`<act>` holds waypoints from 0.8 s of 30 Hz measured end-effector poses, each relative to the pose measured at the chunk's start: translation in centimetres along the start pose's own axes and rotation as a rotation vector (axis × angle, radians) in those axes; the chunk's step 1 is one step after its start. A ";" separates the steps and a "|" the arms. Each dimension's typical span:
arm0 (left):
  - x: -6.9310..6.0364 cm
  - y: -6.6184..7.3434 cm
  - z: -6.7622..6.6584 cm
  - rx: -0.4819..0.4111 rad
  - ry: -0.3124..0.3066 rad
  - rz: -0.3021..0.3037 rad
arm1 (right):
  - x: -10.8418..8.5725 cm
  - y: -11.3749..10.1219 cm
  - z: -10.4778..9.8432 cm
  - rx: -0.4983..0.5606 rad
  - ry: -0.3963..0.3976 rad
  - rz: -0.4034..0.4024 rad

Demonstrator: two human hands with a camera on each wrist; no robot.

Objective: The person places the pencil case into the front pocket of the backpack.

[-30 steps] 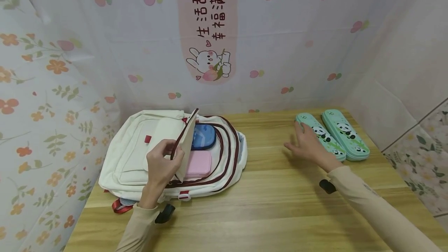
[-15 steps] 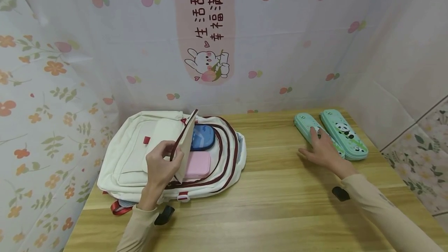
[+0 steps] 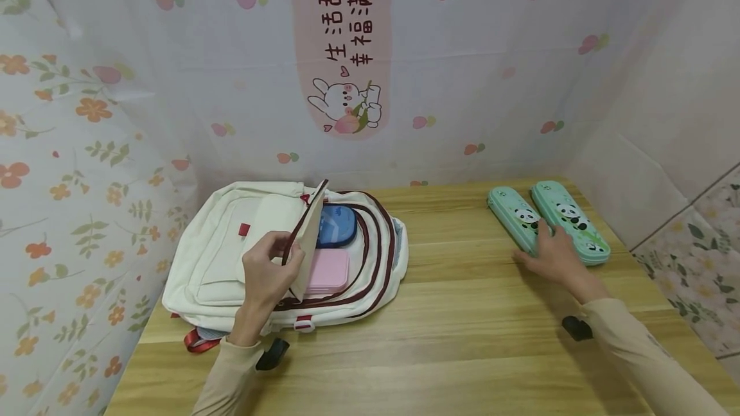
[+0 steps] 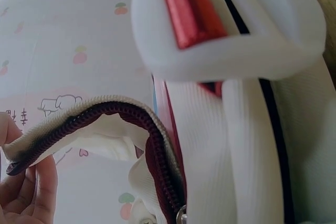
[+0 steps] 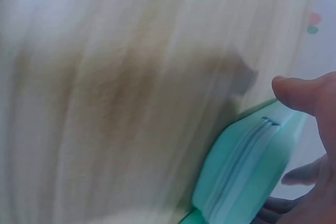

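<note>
The white backpack (image 3: 220, 242) lies on its back at the left, its front flap held up by my left hand (image 3: 268, 275), which pinches the dark zipper edge. In the left wrist view the fingers (image 4: 44, 187) grip that edge (image 4: 79, 121). Inside the pocket are a blue case (image 3: 336, 226) and a pink box (image 3: 328, 271). My right hand (image 3: 561, 262) is over the near end of the left green panda case (image 3: 511, 207), fingers spread. In the right wrist view the thumb (image 5: 299, 93) is by the case's end (image 5: 247, 166); whether it touches cannot be told.
Another green panda case (image 3: 563, 204) lies just right of the first. Both rest on the wooden table (image 3: 439, 339), with a patterned curtain (image 3: 439, 69) behind it. A red strap loop (image 3: 199, 342) sticks out at the backpack's lower left.
My right hand has moved right and nearer along the left green case, from its far end to its near end. The left hand still holds the flap in the same place.
</note>
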State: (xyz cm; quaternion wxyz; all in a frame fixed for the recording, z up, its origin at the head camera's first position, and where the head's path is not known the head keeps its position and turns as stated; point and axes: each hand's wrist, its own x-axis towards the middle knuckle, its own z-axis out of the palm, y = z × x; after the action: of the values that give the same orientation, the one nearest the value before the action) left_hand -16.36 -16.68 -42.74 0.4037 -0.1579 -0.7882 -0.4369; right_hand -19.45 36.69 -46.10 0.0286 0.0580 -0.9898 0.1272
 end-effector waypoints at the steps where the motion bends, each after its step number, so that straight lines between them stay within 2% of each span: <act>1: 0.0 0.0 0.0 0.000 0.000 0.000 | -0.1 0.2 0.0 -0.004 0.001 0.013; 6: 0.0 0.0 0.1 0.012 -0.004 -0.007 | -0.8 0.8 0.4 0.000 0.018 0.055; 12: -0.1 -0.1 0.1 0.019 -0.009 -0.013 | -1.5 0.9 0.6 -0.006 0.069 0.060; 19: 0.0 0.0 0.1 0.012 -0.006 -0.005 | -1.8 0.4 0.0 0.028 -0.004 0.136; 24: -0.1 0.0 0.0 0.011 -0.010 -0.011 | -2.0 0.4 0.1 0.052 0.027 0.138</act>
State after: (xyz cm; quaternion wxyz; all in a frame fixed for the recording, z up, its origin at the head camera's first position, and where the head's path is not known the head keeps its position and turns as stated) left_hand -16.32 -16.63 -42.84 0.3983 -0.1537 -0.7934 -0.4339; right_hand -17.49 37.27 -46.39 0.0314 -0.0115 -0.9873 0.1555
